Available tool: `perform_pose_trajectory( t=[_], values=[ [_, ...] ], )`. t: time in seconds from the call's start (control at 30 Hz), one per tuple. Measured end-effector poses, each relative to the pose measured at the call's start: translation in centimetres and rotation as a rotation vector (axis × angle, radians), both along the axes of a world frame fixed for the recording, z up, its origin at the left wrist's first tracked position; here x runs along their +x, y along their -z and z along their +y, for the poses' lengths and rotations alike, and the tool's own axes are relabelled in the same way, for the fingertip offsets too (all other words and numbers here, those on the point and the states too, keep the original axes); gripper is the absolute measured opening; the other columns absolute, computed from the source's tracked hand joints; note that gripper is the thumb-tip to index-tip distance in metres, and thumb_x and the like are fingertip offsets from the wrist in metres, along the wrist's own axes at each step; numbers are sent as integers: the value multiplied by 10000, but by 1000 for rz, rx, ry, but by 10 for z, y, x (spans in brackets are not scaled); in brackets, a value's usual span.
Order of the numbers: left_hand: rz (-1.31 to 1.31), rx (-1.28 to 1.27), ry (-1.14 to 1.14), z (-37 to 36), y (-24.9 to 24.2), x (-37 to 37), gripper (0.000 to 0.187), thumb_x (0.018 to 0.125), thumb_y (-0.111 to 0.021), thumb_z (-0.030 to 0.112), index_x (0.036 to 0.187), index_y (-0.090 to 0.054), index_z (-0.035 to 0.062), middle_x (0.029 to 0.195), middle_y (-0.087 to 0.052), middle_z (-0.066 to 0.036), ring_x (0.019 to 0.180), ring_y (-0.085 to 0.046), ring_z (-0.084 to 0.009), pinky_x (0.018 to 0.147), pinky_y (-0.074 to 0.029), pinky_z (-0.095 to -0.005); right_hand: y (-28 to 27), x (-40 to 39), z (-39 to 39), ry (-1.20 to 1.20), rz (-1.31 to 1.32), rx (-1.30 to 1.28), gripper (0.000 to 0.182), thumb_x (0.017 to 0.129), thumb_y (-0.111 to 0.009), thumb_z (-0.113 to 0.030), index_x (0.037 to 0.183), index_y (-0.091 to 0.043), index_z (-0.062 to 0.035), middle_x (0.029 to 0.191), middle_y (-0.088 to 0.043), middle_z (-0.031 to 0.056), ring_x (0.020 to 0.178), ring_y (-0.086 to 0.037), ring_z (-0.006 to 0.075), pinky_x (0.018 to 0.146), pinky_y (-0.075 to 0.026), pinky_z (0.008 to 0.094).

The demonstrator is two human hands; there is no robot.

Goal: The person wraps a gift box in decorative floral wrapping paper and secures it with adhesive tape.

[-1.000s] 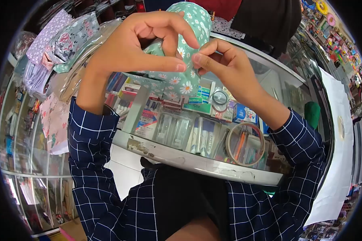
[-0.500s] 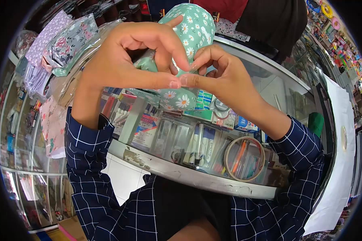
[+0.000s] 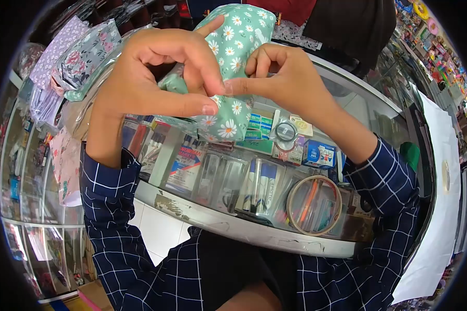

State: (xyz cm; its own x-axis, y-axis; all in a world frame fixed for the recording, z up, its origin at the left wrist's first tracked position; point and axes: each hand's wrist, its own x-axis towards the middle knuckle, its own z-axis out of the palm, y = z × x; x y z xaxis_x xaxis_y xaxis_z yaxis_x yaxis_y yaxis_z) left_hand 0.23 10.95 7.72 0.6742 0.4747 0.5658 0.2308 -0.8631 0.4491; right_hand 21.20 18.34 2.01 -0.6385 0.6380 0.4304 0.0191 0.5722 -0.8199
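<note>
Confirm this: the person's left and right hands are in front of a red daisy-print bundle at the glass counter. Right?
Not red: the head view shows a green daisy-print bundle behind the left hand and right hand.

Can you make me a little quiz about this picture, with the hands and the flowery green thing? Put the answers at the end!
1. True or false: the green bundle is plain, with no flowers on it.

2. What pattern is on the sleeves?
A) dots
B) zigzags
C) a grid of thin white lines

3. In the picture, which is closer to the round ring: the left hand or the right hand?

Key:
1. False; it has white daisies.
2. C
3. The right hand.
</note>
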Motion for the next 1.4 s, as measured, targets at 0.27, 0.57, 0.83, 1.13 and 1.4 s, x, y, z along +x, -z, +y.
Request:
perform_pose_trajectory(
  t=[0.27,0.57,0.83,1.13,1.4],
  values=[
    [-53,-26,-12,1,2,-3,198,640,-773,-16,783,-671,75,619,-650,7,591,-598,-56,1133,-167,-508,9,-5,21,27,110,-22,380,679,-835,-206,602,-487,-73,590,-524,-18,524,-477,52,464,-382,218],
    [-70,-18,-5,2,3,-10,193,630,-778,-17,763,-674,77,660,-653,12,601,-598,-67,1130,-167,-522,7,11,-14,-61,124,557,122,736,-658,-40,844,-666,-93,900,-560,43,826,-563,181,745,-415,305],
    [-90,-19,-22,0,4,-8,191,624,-783,-6,762,-680,76,661,-650,11,601,-595,-70,1128,-176,-524,9,12,-13,-25,66,673,184,731,-657,-69,911,-678,-102,932,-558,48,882,-560,203,758,-385,347],
    [-79,-8,-30,0,3,-8,193,615,-783,-12,757,-685,75,635,-632,13,591,-582,-74,1121,-204,-527,6,11,-19,-47,77,862,245,716,-689,-91,958,-650,-95,965,-553,35,911,-556,190,752,-377,345],
    [-55,-1,-62,-5,3,-4,208,601,-801,44,698,-634,121,593,-610,19,566,-580,-94,1118,-153,-582,9,14,-6,-46,35,825,283,707,-696,-107,986,-704,-159,944,-568,9,876,-552,165,743,-360,321]
  ],
)
